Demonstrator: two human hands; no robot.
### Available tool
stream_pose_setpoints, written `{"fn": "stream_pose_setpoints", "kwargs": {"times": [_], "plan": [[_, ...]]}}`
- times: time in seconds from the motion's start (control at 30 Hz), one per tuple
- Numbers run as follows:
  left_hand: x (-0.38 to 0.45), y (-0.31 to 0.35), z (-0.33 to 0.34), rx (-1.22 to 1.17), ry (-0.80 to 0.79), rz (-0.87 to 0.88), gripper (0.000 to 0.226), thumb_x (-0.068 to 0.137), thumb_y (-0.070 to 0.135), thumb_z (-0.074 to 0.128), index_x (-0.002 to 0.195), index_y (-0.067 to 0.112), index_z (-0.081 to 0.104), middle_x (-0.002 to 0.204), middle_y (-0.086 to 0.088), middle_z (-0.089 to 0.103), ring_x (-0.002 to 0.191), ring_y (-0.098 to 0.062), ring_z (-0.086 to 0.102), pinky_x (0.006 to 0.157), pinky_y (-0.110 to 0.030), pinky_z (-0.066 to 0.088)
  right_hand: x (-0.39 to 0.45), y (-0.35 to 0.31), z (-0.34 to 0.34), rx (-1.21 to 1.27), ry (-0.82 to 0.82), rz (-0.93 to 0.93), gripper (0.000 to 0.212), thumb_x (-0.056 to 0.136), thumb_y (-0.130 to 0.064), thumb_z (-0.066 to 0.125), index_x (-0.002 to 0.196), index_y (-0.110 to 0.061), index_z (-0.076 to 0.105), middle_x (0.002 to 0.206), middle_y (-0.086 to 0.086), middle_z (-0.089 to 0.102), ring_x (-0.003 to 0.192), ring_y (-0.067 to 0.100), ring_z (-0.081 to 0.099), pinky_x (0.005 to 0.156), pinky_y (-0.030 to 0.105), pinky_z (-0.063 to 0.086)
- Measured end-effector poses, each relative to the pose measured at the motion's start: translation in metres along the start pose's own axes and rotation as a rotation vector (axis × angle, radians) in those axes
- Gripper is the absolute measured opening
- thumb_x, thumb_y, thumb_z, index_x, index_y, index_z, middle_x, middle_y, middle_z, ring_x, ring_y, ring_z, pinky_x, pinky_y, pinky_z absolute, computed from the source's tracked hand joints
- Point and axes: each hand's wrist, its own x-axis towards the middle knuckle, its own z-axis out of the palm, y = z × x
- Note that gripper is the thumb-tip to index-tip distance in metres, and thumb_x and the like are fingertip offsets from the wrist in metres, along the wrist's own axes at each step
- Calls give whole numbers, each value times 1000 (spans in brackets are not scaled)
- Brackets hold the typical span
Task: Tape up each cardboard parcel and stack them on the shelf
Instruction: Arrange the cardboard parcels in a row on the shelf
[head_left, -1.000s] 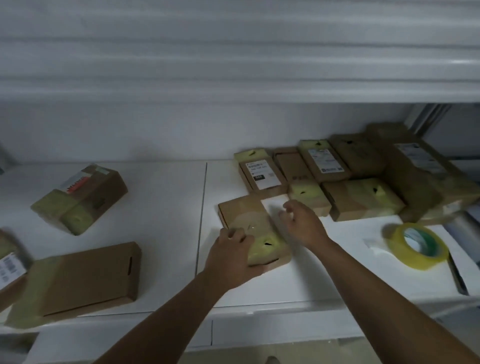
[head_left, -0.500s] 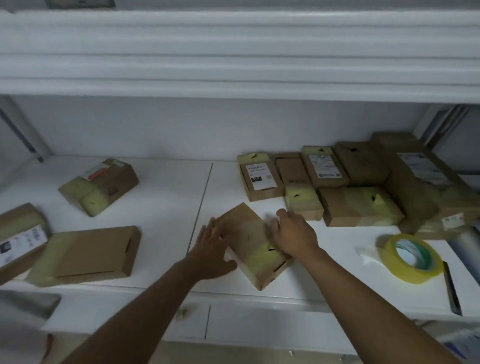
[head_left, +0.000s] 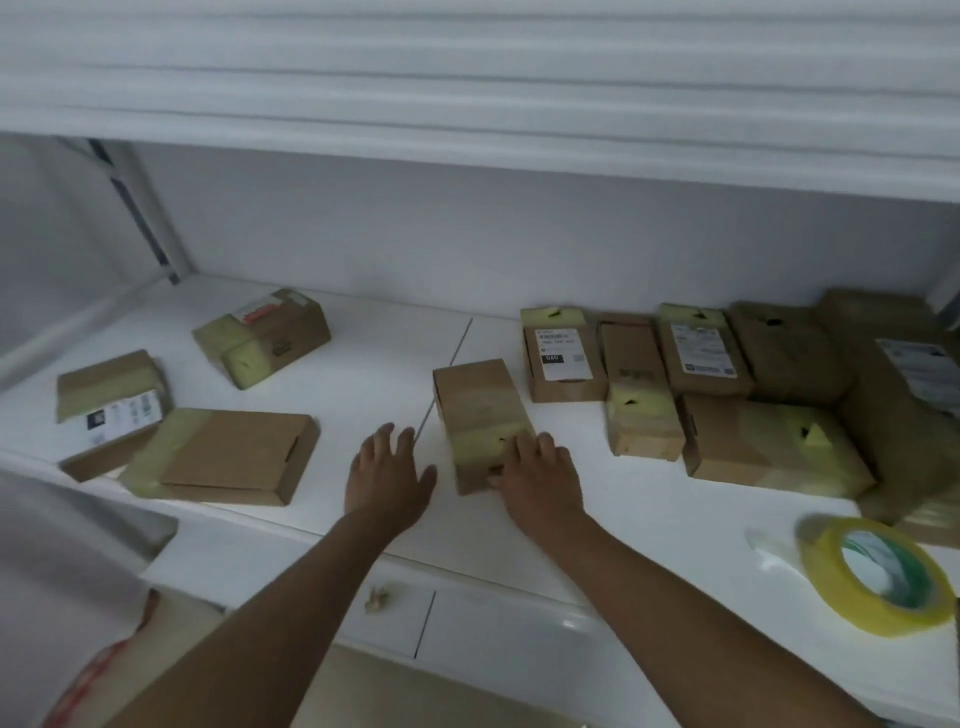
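A small taped cardboard parcel (head_left: 478, 410) lies on the white shelf (head_left: 363, 374), lengthwise away from me. My right hand (head_left: 535, 470) rests on its near end, fingers lying over the yellowish tape. My left hand (head_left: 387, 475) is flat on the shelf just left of the parcel, fingers spread, apart from the parcel. A roll of yellow tape (head_left: 878, 574) lies at the right front.
Several taped parcels (head_left: 727, 384) are packed together at the back right. Three more parcels lie on the left: one at the back (head_left: 262, 338), one with a label (head_left: 111, 410), one flat box (head_left: 228, 457). An upper shelf edge (head_left: 467, 104) overhangs.
The parcel has been turned from a diagonal to lie straight and slid further back. My left hand has come off it and my right hand has shifted to its near end.
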Motion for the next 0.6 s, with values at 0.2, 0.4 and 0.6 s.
{"fn": "stream_pose_setpoints", "kwargs": {"times": [0.2,0.4,0.6], "plan": [[-8,-38,-23,-16,104,-38,58,95,38,56,147,16,43,154,-11,36,142,-32,33,114,-46,30,94,4,-17,9,-48,36,36,98,-19,45,134,-23,46,134,15,49,133,42,35,112,52,27],[-25,-98,-24,51,147,-236,71,87,39,63,150,23,35,147,-14,36,137,-41,30,110,-57,31,139,24,-13,81,-136,206,31,99,-23,43,129,-29,50,134,13,44,131,42,37,107,74,21],[-44,-144,-27,24,-14,-386,73,93,53,53,154,26,21,164,-12,8,150,-40,7,119,-56,18,163,15,-1,203,-139,291,31,95,-28,48,127,-29,51,139,13,40,134,42,33,105,75,22]]}}
